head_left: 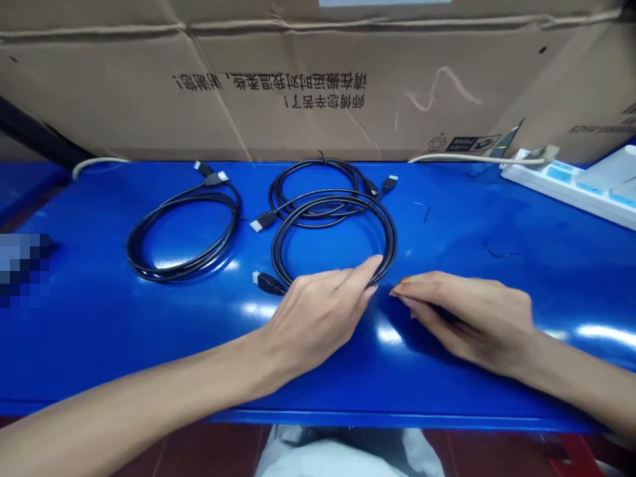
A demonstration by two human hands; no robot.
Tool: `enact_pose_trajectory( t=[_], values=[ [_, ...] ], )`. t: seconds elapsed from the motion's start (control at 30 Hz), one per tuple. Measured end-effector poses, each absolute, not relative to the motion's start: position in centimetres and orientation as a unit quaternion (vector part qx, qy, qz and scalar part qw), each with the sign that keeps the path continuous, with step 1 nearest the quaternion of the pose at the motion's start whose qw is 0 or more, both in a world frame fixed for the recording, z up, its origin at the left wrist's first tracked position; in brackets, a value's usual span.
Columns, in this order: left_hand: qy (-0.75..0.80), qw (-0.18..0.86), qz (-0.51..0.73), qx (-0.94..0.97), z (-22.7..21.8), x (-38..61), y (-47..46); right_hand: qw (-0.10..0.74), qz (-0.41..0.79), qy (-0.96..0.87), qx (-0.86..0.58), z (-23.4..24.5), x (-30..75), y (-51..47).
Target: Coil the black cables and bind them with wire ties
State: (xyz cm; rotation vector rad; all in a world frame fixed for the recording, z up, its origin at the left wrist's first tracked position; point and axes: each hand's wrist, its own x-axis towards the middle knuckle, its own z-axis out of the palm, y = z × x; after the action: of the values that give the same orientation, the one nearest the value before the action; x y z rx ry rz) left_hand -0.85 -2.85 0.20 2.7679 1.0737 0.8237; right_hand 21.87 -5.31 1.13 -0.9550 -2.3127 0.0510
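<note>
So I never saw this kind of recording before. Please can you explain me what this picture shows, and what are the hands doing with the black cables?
This picture comes from one camera worn on a person's head, looking forward and down, so both arms enter from the bottom. There is no machine here, only bare hands.

The left hand lies against the near edge of a coiled black cable, close to its black plug. The right hand is beside it, with the fingertips near that coil. I cannot tell if these fingers hold anything.

A second coiled cable lies to the left on the blue table, and a third lies behind. Further back stand a cardboard box and, at the right, a white power strip.
</note>
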Motion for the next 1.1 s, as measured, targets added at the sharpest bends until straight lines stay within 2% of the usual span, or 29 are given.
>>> enact_pose_trajectory(
  t=[0.3, 0.5, 0.7, 0.93, 1.1],
  values=[
    [0.363, 0.013, 0.203, 0.909, 0.5, -1.2, -2.8, 0.325, 0.104, -0.864, -0.371, 1.3, 21.5, -4.7],
    [0.325, -0.022, 0.254, 0.911, 0.3, -1.3, -2.8, 0.334, 0.079, -0.871, -0.351, 1.6, 21.6, -5.0],
    [0.360, 0.005, 0.225, 0.905, 0.6, -1.3, -2.7, 0.321, 0.082, -0.886, -0.325, 1.5, 21.9, -4.9],
    [0.349, 0.000, 0.314, 0.883, 1.0, -1.0, -2.7, 0.333, -0.009, -0.858, -0.391, 1.7, 21.8, -4.8],
    [0.367, 0.031, 0.309, 0.877, 1.0, -1.0, -2.8, 0.314, -0.025, -0.853, -0.416, 1.4, 21.8, -4.7]
  ],
)
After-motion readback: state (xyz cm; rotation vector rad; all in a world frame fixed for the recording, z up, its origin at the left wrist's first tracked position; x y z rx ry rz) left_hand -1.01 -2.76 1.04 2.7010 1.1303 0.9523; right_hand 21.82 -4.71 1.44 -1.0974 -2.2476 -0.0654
